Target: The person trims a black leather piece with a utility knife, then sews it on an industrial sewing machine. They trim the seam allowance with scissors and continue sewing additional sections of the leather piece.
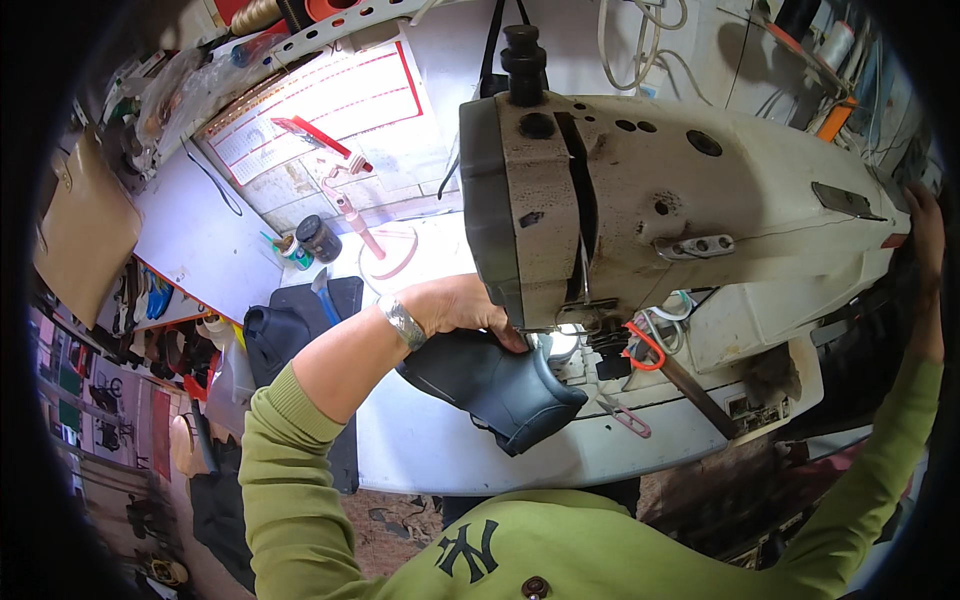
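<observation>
A black leather shoe upper [497,385] lies under the head of a large beige sewing machine [640,190], its stitched collar turned toward me. My left hand [462,303], with a silver bracelet at the wrist, is closed on the upper's far edge; the thumb presses on the leather and the other fingers are partly hidden behind the machine head. At the machine's far right end my right hand [926,222] is curled round the handwheel, which is mostly hidden. The stitching spot is hard to see behind the machine head.
Another black upper [275,332] lies on a dark mat at left. A pink lamp [392,252] and a dark jar [318,238] stand behind. Pink-handled snips [632,420], an orange-red curved handle [648,347] and a brown bar [700,395] lie by the machine bed.
</observation>
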{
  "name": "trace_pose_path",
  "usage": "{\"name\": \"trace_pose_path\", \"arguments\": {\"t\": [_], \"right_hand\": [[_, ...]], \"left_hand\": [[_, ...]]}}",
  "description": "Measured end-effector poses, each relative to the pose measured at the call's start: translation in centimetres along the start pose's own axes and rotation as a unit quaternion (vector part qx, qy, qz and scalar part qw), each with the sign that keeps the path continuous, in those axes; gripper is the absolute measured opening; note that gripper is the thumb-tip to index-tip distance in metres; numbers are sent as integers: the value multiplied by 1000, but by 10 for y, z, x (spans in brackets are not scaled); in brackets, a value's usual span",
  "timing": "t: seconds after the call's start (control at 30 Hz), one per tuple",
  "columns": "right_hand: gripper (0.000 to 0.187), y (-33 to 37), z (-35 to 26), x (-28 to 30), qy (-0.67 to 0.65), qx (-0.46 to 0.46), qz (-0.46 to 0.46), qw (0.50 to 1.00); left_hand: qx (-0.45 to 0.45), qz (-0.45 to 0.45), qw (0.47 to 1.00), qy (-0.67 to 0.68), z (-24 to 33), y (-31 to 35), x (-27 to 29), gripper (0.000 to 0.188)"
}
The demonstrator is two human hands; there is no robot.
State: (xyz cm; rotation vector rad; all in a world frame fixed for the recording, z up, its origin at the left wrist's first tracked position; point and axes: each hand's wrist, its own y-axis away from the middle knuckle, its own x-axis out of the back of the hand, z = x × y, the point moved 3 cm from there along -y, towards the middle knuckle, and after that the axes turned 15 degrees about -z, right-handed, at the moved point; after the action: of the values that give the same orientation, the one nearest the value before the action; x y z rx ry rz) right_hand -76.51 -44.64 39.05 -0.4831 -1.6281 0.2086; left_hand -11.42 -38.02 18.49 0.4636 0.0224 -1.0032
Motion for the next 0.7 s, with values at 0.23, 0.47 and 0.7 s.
{"name": "trace_pose_path", "arguments": {"t": [0.23, 0.47, 0.7], "right_hand": [[33, -63, 63, -26, 35, 86, -125, 988], [36, -53, 83, -34, 12, 109, -64, 992], [37, 15, 79, -59, -136, 71, 129, 980]], "left_hand": [[-72, -5, 997, -5, 13, -5, 5, 29], [-128, 44, 991, -15, 23, -12, 18, 28], [-132, 53, 990, -22, 25, -11, 20, 28]]}}
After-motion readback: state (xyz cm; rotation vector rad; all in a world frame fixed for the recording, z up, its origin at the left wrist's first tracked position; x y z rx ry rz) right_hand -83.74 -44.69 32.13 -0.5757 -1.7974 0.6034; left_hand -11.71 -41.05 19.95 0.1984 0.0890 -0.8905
